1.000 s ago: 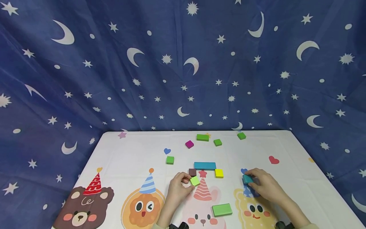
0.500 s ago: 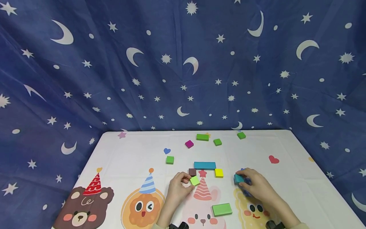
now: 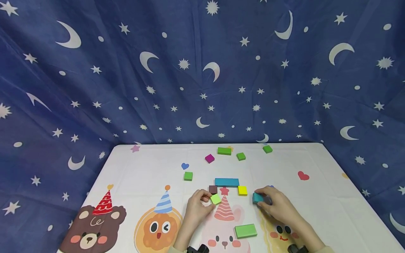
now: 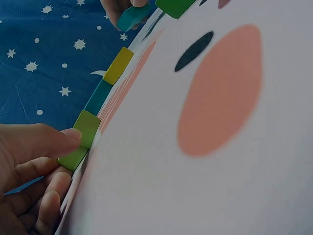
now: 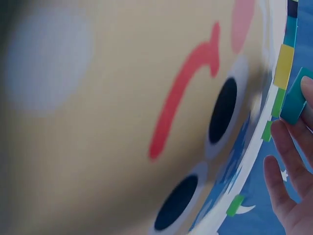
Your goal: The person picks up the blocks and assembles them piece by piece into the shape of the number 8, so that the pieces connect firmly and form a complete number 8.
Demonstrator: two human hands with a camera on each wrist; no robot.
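Head view: the left hand (image 3: 198, 206) pinches a lime block (image 3: 216, 199) just beside a brown block (image 3: 213, 189); the right hand (image 3: 278, 203) pinches a teal block (image 3: 257, 199), right of a yellow block (image 3: 242, 190). Left wrist view: lime block probably light and stiff, best held by opposite sides. Right wrist view: teal block likewise; its smooth faces may slip

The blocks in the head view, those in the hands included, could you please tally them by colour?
Green blocks, lime included: 6
Blue blocks, teal included: 2
Brown block: 1
Yellow block: 1
Magenta block: 1
Total: 11
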